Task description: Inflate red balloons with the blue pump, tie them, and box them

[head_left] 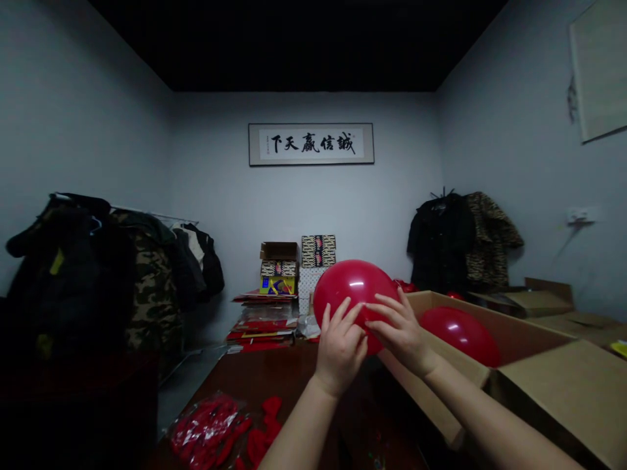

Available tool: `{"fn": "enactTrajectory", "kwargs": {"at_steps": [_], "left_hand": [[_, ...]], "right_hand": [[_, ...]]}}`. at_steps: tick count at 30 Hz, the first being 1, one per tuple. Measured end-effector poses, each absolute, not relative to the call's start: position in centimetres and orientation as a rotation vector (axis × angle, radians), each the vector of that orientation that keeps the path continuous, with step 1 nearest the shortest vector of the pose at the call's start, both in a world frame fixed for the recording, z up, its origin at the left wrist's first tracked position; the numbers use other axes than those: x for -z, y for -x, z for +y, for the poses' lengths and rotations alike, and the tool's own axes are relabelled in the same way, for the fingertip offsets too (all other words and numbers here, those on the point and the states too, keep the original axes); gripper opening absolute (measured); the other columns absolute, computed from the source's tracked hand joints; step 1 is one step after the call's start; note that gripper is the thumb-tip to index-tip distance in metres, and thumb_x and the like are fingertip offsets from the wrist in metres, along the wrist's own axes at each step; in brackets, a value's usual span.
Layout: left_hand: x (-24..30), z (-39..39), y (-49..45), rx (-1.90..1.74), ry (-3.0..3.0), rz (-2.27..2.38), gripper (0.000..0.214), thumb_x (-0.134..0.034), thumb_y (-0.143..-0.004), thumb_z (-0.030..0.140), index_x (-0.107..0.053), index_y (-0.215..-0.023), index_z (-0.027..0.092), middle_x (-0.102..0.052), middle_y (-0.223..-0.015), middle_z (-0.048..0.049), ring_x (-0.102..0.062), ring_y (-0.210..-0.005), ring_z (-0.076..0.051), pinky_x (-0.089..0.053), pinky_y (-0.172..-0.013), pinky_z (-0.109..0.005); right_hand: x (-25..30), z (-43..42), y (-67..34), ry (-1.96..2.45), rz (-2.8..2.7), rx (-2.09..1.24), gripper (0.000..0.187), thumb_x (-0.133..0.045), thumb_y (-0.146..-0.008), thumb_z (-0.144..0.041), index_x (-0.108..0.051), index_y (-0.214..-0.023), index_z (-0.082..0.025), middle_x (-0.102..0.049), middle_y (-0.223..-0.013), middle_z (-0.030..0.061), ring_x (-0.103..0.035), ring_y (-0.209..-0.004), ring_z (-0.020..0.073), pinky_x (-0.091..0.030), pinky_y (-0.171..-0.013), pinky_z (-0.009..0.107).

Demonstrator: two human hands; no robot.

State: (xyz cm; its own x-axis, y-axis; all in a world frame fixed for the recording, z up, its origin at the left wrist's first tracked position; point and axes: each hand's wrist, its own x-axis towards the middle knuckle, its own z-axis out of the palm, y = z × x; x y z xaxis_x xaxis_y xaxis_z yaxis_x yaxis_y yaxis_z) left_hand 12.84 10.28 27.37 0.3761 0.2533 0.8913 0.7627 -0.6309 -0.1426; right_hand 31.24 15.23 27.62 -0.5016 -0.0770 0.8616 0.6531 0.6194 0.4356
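Observation:
An inflated red balloon (353, 282) is held up in front of me, above the dark table. My left hand (339, 351) grips its near underside, with the fingertips against the rubber and the thumb bent inward. From the other side, my right hand (405, 331) presses its fingers along the balloon's lower right. The balloon's neck is hidden among the fingers. Another inflated red balloon (460, 334) lies inside the open cardboard box (531, 333) on the right. A clear bag of uninflated red balloons (208, 427) sits at the table's lower left, beside several loose uninflated balloons (267, 427).
The dark brown table (264, 372) stretches ahead of me. Stacked flat red packages (262, 329) and patterned boxes (318, 251) stand at its far end. Clothes hang on a rack (151, 274) at left and on the back wall (441, 241) at right.

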Motion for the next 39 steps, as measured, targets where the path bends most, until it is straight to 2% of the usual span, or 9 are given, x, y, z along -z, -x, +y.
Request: {"fn": "enactTrajectory", "kwargs": {"at_steps": [8, 16, 30, 39], "left_hand": [[-29.0, 13.0, -19.0, 1.299, 2.150, -0.743, 0.011, -0.054, -0.078, 0.013, -0.060, -0.079, 0.022, -0.056, -0.129, -0.0066, -0.035, -0.131, -0.025, -0.019, -0.106, -0.062], [-29.0, 16.2, -25.5, 1.336, 2.244, -0.690, 0.010, -0.054, -0.078, 0.014, -0.059, -0.082, 0.022, -0.050, -0.135, -0.0049, -0.032, -0.132, -0.025, -0.023, -0.106, -0.061], [-24.1, 21.3, -33.2, 1.384, 2.419, -0.780, 0.012, -0.056, -0.076, 0.015, -0.060, -0.086, 0.022, -0.053, -0.132, -0.0051, -0.040, -0.127, -0.023, -0.025, -0.107, -0.055], [-20.9, 22.5, -35.2, 1.336, 2.545, -0.845, 0.014, -0.055, -0.077, 0.018, -0.059, -0.089, 0.023, -0.052, -0.133, -0.0037, -0.041, -0.126, -0.021, -0.022, -0.108, -0.053]], "right_hand": [[-28.9, 15.9, -38.2, 0.575, -1.845, 1.127, 0.015, -0.055, -0.082, -0.027, -0.062, -0.094, -0.033, -0.060, -0.119, -0.0029, -0.041, -0.125, 0.0202, -0.016, -0.110, 0.059], [-28.8, 17.0, -44.3, 0.680, -1.810, 1.152, 0.012, -0.057, -0.081, -0.025, -0.062, -0.092, -0.029, -0.057, -0.121, 0.0023, -0.039, -0.126, 0.0219, -0.025, -0.108, 0.058], [-24.5, 20.0, -51.2, 0.902, -1.900, 1.114, 0.014, -0.053, -0.083, -0.025, -0.060, -0.094, -0.026, -0.053, -0.124, 0.0058, -0.035, -0.128, 0.0232, -0.028, -0.105, 0.058], [-22.1, 20.3, -54.4, 1.153, -1.861, 1.004, 0.042, -0.047, -0.080, -0.025, -0.047, -0.122, -0.024, -0.042, -0.137, 0.0078, -0.028, -0.133, 0.0234, -0.019, -0.109, 0.057]]}}
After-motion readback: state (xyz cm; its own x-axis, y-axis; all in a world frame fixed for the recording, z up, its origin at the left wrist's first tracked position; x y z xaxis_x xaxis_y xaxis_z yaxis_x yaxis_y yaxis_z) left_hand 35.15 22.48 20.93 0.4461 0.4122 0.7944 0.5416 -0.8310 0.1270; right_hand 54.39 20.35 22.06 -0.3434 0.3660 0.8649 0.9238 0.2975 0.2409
